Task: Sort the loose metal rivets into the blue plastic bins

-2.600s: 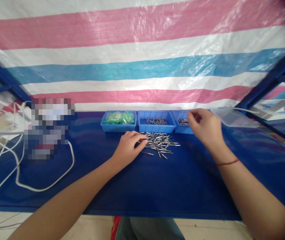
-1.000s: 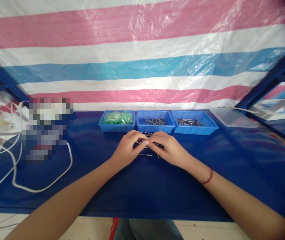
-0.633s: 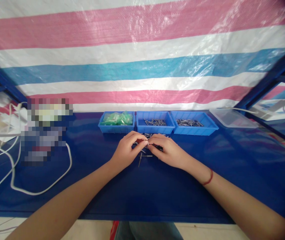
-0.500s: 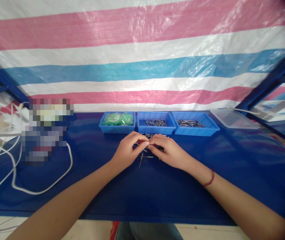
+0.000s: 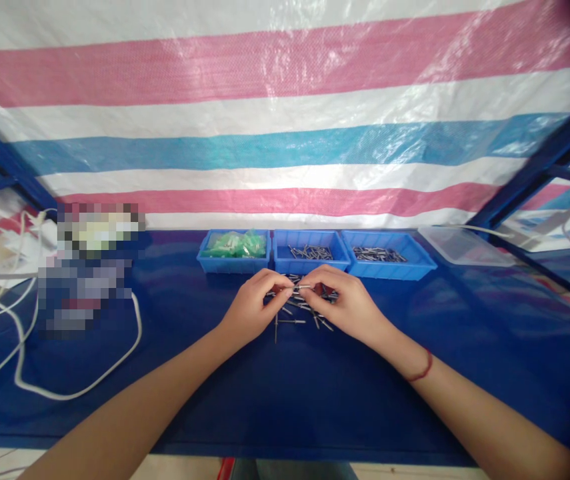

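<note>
My left hand (image 5: 253,301) and my right hand (image 5: 343,301) meet over the table, thumb and fingers pinched. Between the fingertips runs a small silvery blind rivet (image 5: 301,287), gripped by both hands at opposite ends. Beneath and behind them lies a loose pile of blind rivets (image 5: 309,303), partly covered by the hands. Two stray rivets (image 5: 292,321) lie crossways on the near side of the pile. Behind the hands, the middle blue bin (image 5: 277,259) and the right blue bin (image 5: 417,270) hold more rivets.
A left blue bin (image 5: 235,267) contains green plastic packets (image 5: 235,244). To the right lies a clear plastic lid (image 5: 457,248). White cables (image 5: 77,395) loop across the blue table (image 5: 265,400) at left, beside blurred items. A striped plastic sheet (image 5: 265,147) hangs behind.
My fingertips have drawn slightly apart, and the rivet between them now shows more. The view has tilted up a little, so the bins and table sit lower.
</note>
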Motion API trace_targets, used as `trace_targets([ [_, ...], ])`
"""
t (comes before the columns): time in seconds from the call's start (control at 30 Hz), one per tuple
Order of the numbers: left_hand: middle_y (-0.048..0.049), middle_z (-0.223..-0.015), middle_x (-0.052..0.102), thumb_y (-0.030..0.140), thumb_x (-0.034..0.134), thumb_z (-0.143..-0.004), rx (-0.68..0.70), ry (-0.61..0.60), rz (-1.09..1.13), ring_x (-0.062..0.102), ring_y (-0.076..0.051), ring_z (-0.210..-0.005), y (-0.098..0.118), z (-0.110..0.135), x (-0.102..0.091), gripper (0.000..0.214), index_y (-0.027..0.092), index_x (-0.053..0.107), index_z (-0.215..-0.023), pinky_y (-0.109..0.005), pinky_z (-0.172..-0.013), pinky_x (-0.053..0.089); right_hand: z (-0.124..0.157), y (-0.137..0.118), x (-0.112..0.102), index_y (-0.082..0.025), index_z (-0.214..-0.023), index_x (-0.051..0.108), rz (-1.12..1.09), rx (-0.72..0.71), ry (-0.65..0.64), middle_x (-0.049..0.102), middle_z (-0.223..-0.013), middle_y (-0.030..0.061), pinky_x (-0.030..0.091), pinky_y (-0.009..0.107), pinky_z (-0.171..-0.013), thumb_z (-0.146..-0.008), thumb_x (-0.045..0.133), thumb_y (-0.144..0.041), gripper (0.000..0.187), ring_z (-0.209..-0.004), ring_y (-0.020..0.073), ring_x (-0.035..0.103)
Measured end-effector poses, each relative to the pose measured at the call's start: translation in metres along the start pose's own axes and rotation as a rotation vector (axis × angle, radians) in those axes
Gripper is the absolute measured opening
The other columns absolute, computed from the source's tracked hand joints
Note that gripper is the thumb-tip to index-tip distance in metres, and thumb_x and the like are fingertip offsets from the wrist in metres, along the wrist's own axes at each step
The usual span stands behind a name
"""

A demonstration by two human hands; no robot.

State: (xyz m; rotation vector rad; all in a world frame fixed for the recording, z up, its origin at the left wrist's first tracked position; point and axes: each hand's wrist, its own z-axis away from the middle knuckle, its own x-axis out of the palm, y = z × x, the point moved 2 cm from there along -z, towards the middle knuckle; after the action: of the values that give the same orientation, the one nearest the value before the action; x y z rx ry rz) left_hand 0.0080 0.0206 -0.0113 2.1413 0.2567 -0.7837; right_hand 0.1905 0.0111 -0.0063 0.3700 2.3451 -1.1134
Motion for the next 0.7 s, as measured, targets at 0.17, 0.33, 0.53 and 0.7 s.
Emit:
trace_targets([
  [0.17,-0.0018,-0.084,0.061,0.025,0.053,-0.090,0.009,-0.065,-0.100,0.059,-0.014,-0.079,0.003,-0.002,-0.002,0.010,0.019,0.061,-0.089,-0.025,-0.072,0.045,-0.001,-0.005,-0.004,-0.021,-0.088,0.063,0.019,-0.056,-0.041,0.064,-0.082,0.0054,0.048,0.030,-0.066,-0.090,0.051,-0.024,0.013,-0.074,0.0167,0.058],
  [0.33,-0.0012,-0.083,0.061,0.027,0.052,-0.090,0.015,-0.094,-0.147,0.059,-0.014,-0.078,0.006,-0.002,-0.001,0.011,0.019,0.059,-0.087,-0.025,-0.073,0.044,-0.002,-0.010,-0.005,-0.020,-0.089,0.063,0.038,-0.100,-0.103,0.063,-0.082,0.0050,0.048,0.029,-0.069,-0.091,0.050,-0.025,0.014,-0.074,0.0158,0.058],
  [0.53,-0.0030,-0.095,0.062,0.041,0.054,-0.088,-0.038,-0.234,-0.350,0.058,-0.018,-0.086,0.007,-0.004,-0.018,0.028,0.020,0.057,-0.106,-0.028,-0.075,0.042,-0.009,0.004,-0.046,-0.019,-0.090,0.065,0.350,-0.079,0.044,0.066,-0.084,0.0063,0.046,0.031,-0.075,-0.092,0.046,-0.025,0.020,-0.079,0.0185,0.060],
  [0.7,-0.0005,-0.076,0.062,0.054,0.045,-0.088,-0.189,-0.537,-0.526,0.057,-0.017,-0.068,0.012,-0.003,-0.040,0.039,0.020,0.059,-0.074,-0.026,-0.059,0.034,-0.003,0.046,-0.103,-0.015,-0.084,0.067,0.793,0.183,0.471,0.065,-0.075,0.0077,0.044,0.032,-0.068,-0.088,0.048,-0.028,0.023,-0.068,0.0197,0.059],
])
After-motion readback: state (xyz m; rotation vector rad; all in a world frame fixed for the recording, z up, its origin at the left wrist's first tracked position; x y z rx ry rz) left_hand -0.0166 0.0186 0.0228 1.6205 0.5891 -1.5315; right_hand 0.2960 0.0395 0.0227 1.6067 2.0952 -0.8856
